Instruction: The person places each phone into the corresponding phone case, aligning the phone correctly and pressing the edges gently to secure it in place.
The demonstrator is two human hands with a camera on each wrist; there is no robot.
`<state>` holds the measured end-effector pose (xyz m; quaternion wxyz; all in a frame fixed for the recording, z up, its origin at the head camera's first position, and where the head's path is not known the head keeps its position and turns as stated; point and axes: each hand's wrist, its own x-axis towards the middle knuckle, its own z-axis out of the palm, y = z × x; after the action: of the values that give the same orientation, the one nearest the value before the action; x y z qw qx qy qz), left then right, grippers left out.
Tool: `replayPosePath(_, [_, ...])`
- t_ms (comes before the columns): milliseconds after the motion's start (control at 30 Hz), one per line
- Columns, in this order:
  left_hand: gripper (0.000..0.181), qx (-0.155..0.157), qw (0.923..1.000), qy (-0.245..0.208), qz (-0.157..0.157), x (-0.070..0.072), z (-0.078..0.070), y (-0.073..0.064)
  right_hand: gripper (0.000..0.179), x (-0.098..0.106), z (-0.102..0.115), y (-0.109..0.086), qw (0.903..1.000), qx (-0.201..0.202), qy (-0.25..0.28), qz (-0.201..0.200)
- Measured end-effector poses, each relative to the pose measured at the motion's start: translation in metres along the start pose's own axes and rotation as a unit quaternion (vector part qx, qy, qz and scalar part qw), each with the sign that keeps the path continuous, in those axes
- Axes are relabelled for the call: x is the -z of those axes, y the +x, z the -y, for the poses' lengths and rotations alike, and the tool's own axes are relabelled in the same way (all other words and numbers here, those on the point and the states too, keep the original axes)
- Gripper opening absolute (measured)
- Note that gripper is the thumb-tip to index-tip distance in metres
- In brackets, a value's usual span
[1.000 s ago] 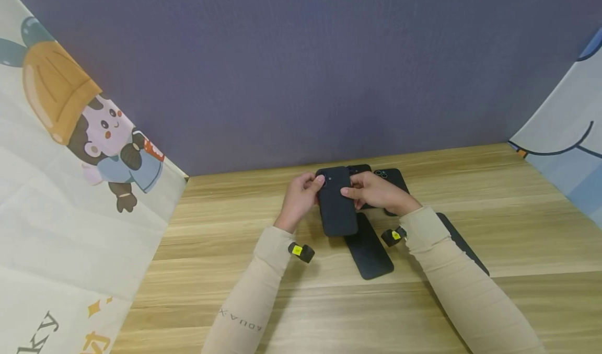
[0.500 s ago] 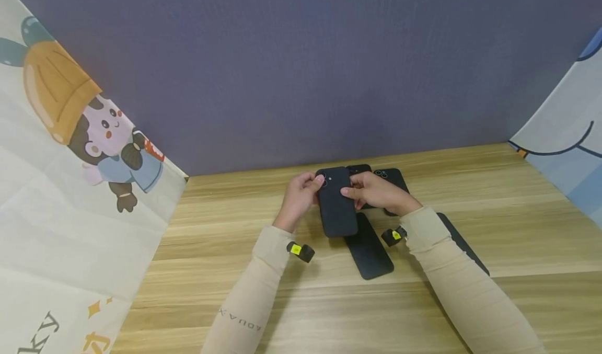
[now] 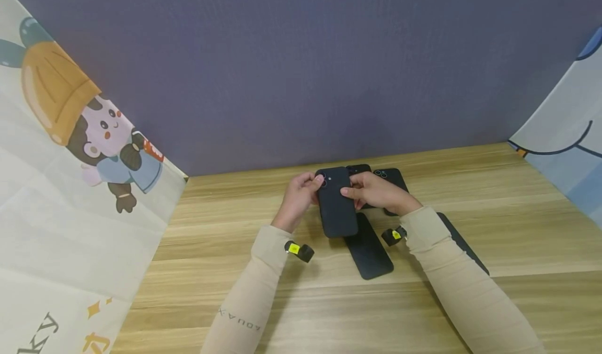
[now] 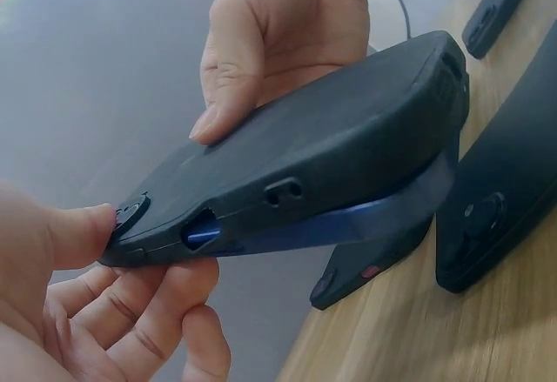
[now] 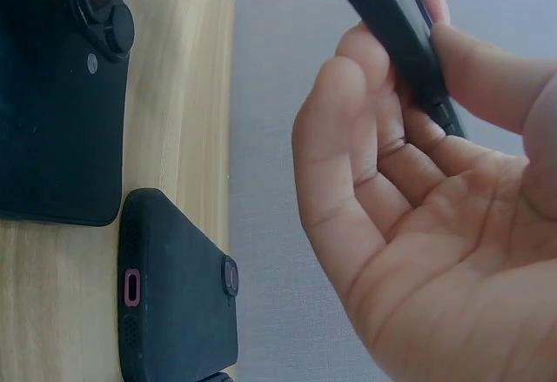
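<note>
A black phone case (image 3: 337,207), back up with its camera ring at the far end, is held above the table in both hands. In the left wrist view, the edge of a blue phone (image 4: 348,223) shows under it; case and phone stand apart at the end away from the camera ring. My left hand (image 3: 297,198) pinches the camera corner, thumb on the ring and fingers beneath. On the opposite long side, my right hand (image 3: 380,191) grips the case with the thumb on its back. Most of the blue phone is hidden by the case.
On the wooden table (image 3: 211,270) lie several dark phones: one flat phone (image 3: 369,254) partly below the held case, a phone (image 3: 361,169) behind the right hand, another phone (image 3: 398,179) beside it, and a dark slab (image 3: 463,244) partly behind the right sleeve. A grey-blue wall (image 3: 301,71) stands behind.
My left wrist has shifted very slightly to the left. The case, the grips of both hands and the phones on the table look the same.
</note>
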<state>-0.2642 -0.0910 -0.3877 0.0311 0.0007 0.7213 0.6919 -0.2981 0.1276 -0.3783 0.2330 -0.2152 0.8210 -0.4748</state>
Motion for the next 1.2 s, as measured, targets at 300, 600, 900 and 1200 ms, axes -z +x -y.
replayPosePath(300, [0.024, 0.002, 0.9998, -0.017, 0.009, 0.0018, 0.0008, 0.0022, 0.022, 0.0012, 0.0014, -0.0008, 1.0, 0.004, 0.007, 0.006])
replayPosePath(600, [0.027, 0.013, 0.9994, -0.026, 0.019, 0.0041, 0.0005, 0.0024, 0.026, 0.0031, 0.0004, -0.0009, 0.9998, 0.012, 0.007, 0.013])
replayPosePath(900, [0.027, 0.009, 0.9995, -0.026, 0.017, 0.0036, 0.0009, 0.0019, 0.024, 0.0029, -0.0008, -0.0002, 0.9999, 0.011, 0.001, 0.011])
replayPosePath(1200, [0.028, 0.002, 0.9998, -0.015, 0.014, 0.003, 0.0017, 0.0014, 0.027, 0.0024, 0.0004, -0.0006, 0.9999, -0.005, 0.002, 0.01])
